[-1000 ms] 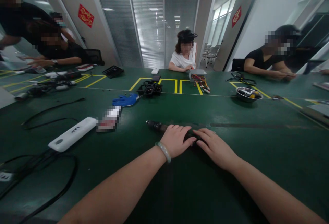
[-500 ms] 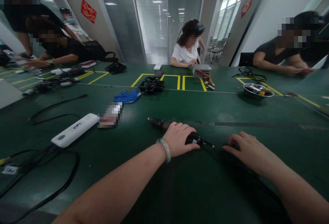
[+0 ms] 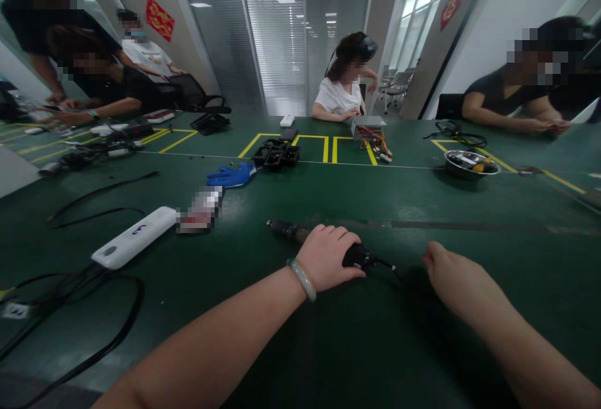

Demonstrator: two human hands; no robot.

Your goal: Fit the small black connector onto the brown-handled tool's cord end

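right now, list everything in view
table: 1, green, foreground
slim corded tool: 1, dark, centre
oblong plastic device: 1, white, left
glove: 1, blue, left
plastic parts cluster: 1, black, far centre
wired metal box: 1, grey, far centre
round metal bowl: 1, silver, right
cables: several, black, left
small clutter: uncountable, mixed, far left
people: 5, dark or white tops, background
diamond signs: 2, red, background
left hand: 1, bare, on tool
right hand: 1, bare, beside tool

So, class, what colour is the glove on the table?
The glove is mostly blue, clearest in head view.
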